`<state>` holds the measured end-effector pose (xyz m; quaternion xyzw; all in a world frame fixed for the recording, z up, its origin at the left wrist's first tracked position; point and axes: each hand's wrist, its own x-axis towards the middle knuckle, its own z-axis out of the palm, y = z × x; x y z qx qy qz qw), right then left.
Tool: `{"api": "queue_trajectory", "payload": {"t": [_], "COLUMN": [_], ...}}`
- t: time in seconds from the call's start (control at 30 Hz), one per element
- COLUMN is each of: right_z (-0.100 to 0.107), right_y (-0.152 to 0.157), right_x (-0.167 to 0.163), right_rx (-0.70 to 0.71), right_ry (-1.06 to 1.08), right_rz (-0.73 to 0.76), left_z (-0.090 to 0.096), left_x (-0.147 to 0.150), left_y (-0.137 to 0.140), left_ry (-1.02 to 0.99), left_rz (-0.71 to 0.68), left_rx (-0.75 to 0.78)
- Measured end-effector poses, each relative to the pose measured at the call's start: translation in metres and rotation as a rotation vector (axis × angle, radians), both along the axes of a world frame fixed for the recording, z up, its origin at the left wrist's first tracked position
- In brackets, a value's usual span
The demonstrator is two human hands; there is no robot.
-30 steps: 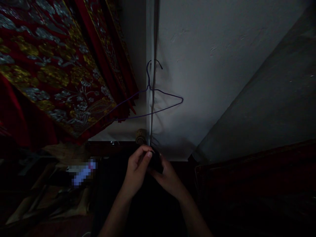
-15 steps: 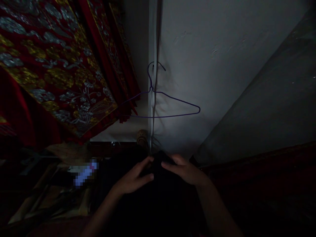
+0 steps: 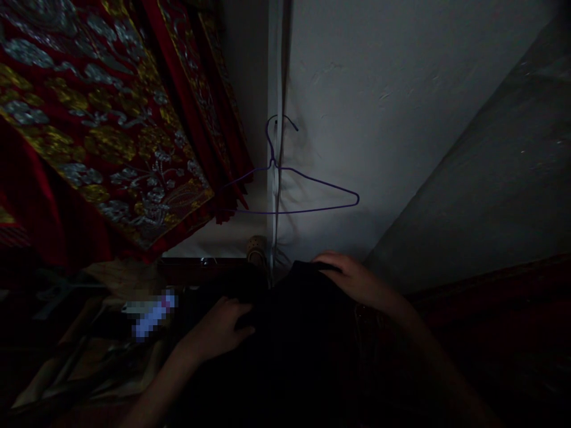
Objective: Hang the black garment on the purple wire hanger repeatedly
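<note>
Your right hand (image 3: pixel 350 278) has its grip clamped on the upper edge of the black cloth (image 3: pixel 294 315), which spreads between your hands and below them. Your left hand (image 3: pixel 220 330) lies against its left side; in this darkness I cannot tell whether that grip pinches fabric.

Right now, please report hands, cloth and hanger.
Right hand holding dark cloth; left hand at it, grip unclear. Purple hanger ahead, one end overlapping red fabric.
</note>
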<state>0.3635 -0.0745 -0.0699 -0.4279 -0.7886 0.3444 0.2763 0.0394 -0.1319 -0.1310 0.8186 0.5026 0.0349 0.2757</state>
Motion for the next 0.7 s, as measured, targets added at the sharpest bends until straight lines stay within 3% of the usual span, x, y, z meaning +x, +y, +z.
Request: {"api": "queue_trajectory", "payload": {"t": [0.17, 0.37, 0.5, 0.7], "right_z": [0.026, 0.028, 0.022, 0.011], "right_y": [0.002, 0.014, 0.043, 0.095], "right_x": [-0.004, 0.002, -0.005, -0.034], "right_rx": [0.174, 0.200, 0.179, 0.226], "right_ry": [0.184, 0.436, 0.478, 0.346], "right_rz": [-0.172, -0.372, -0.353, -0.261], "left_z": [0.017, 0.006, 0.001, 0.010], "left_x": [0.010, -0.003, -0.015, -0.021], "left_y": [0.002, 0.001, 0.001, -0.001], "left_ry": [0.007, -0.025, -0.078, -0.022], "left_rz": [-0.003, 0.025, 0.093, 0.162], "left_rx": [0.049, 0.081, 0.103, 0.100]}}
